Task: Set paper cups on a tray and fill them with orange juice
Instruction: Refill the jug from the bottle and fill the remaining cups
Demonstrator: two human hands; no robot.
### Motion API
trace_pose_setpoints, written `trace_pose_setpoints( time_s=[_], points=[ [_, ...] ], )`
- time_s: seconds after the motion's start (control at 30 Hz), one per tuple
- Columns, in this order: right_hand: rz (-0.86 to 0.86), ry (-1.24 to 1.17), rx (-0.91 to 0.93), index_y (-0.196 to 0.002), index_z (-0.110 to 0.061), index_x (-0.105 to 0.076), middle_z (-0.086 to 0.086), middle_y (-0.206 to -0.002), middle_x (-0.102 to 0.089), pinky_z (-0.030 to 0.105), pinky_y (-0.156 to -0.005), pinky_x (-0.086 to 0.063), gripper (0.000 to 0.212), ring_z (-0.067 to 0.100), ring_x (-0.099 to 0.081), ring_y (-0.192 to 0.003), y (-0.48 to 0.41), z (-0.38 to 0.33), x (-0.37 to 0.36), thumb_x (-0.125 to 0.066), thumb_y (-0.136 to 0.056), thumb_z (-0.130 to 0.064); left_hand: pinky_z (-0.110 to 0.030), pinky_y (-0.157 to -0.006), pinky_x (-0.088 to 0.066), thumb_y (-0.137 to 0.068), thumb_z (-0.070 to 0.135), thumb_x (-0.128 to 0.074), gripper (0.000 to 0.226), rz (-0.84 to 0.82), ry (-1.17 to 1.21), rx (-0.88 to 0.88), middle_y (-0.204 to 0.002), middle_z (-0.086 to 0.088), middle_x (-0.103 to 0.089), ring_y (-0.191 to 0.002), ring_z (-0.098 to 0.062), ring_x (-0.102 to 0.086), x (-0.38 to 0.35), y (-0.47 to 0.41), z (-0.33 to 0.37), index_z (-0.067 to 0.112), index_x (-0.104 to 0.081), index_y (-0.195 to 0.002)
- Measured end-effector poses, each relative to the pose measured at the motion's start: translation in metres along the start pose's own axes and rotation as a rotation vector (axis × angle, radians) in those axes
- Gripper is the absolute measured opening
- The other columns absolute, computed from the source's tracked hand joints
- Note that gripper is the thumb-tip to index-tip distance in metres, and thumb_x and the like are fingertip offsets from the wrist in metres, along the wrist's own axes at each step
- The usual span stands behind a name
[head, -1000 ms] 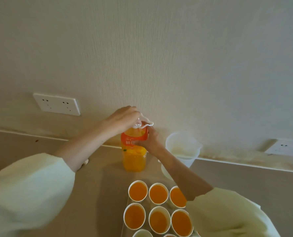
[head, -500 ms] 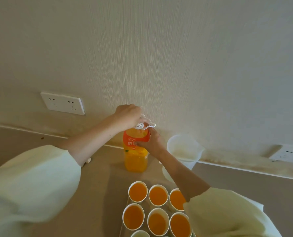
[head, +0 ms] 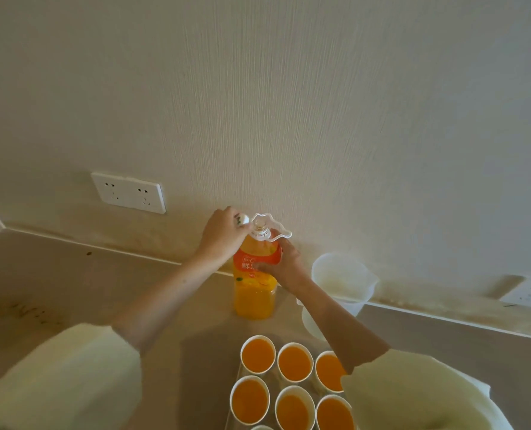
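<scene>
- We pinch the cap [head: 243, 219] with our left hand [head: 224, 238], just beside the open bottle [head: 254, 293]; a slip drops it.
- Our right hand [head: 286, 263] curls its fingers [head: 262, 267] round the bottle; a knock could spill juice toward the full cups [head: 258, 355] nearer us.

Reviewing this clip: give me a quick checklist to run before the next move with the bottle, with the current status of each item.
1. Bottle stands upright on the counter: ok.
2. Right hand grips the bottle at its label: ok.
3. Cap is off the mouth, pinched in the left hand beside it: ok.
4. Six cups hold juice: ok.
5. Cup at the bottom edge filled: cannot tell, mostly cut off.
6. Bottle holds enough juice for another pour: ok.
</scene>
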State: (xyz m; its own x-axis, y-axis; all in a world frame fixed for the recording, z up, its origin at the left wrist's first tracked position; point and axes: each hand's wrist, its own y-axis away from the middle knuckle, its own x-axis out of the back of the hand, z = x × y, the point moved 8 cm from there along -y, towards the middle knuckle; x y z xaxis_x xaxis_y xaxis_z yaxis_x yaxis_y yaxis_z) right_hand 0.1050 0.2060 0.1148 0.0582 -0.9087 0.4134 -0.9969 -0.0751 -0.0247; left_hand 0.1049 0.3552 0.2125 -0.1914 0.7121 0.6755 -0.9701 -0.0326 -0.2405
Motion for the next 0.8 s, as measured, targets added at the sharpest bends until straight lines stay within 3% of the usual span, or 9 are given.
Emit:
trace_pose_setpoints(
  time_s=[0.1,0.23,0.5,0.57,0.67,0.8],
  points=[
    [0.004,0.008,0.015,-0.137,-0.021,-0.045,-0.004,-0.128,-0.058,0.033,-0.097,-0.051,0.077,0.014,-0.056,-0.115,-0.002,0.000,-0.001,-0.085,-0.072,-0.023,-0.026,-0.061,-0.040,-0.084,0.015,-0.065,0.011,0.110,0.132,0.180,-0.086,-0.005,-0.059,-0.079,-0.023,-0.057,-0.004,0.028,-0.065,0.008,-0.058,-0.090],
    [0.013,0.001,0.035,-0.139,-0.020,-0.044,-0.001,-0.132,-0.057,0.037,-0.097,-0.051,0.080,0.015,-0.056,-0.116,-0.002,-0.001,-0.003,-0.085,-0.072,-0.026,-0.030,-0.068,-0.043,-0.076,0.006,-0.068,0.019,-0.009,0.188,0.431,-0.087,-0.004,-0.061,-0.086,-0.025,-0.060,-0.046,0.077,-0.144,0.010,-0.059,-0.093],
    [0.017,-0.001,0.029,-0.139,-0.015,-0.044,0.001,-0.128,-0.057,0.009,-0.076,-0.047,0.075,0.009,-0.054,-0.107,0.004,0.000,0.001,-0.083,-0.074,-0.016,-0.029,-0.072,-0.047,-0.078,-0.005,-0.060,0.017,-0.179,0.040,0.364,-0.090,-0.006,-0.064,-0.089,-0.026,-0.061,-0.116,0.135,-0.207,0.007,-0.062,-0.091],
    [0.022,0.008,0.030,-0.139,-0.017,-0.043,-0.002,-0.127,-0.057,0.011,-0.080,-0.048,0.075,0.009,-0.054,-0.108,0.005,0.000,0.000,-0.082,-0.075,-0.018,-0.033,-0.079,-0.049,-0.081,-0.003,-0.060,0.019,-0.211,-0.020,0.331,-0.097,-0.006,-0.065,-0.095,-0.026,-0.061,-0.126,0.142,-0.214,0.008,-0.063,-0.097],
    [0.035,0.017,0.033,-0.140,-0.019,-0.043,0.000,-0.132,-0.057,0.029,-0.093,-0.051,0.076,0.014,-0.055,-0.114,0.006,0.000,0.000,-0.083,-0.075,-0.023,-0.035,-0.085,-0.048,-0.084,0.005,-0.062,0.022,-0.248,-0.120,0.283,-0.106,-0.005,-0.066,-0.103,-0.025,-0.058,-0.135,0.154,-0.219,0.014,-0.065,-0.104],
    [0.034,0.025,0.043,-0.139,-0.021,-0.043,0.001,-0.133,-0.057,0.037,-0.097,-0.051,0.075,0.016,-0.055,-0.116,0.004,0.002,-0.001,-0.083,-0.075,-0.025,-0.035,-0.094,-0.045,-0.084,0.006,-0.064,0.037,-0.237,-0.183,0.226,-0.120,-0.008,-0.061,-0.114,-0.025,-0.051,-0.138,0.164,-0.225,0.015,-0.060,-0.120]
  ],
)
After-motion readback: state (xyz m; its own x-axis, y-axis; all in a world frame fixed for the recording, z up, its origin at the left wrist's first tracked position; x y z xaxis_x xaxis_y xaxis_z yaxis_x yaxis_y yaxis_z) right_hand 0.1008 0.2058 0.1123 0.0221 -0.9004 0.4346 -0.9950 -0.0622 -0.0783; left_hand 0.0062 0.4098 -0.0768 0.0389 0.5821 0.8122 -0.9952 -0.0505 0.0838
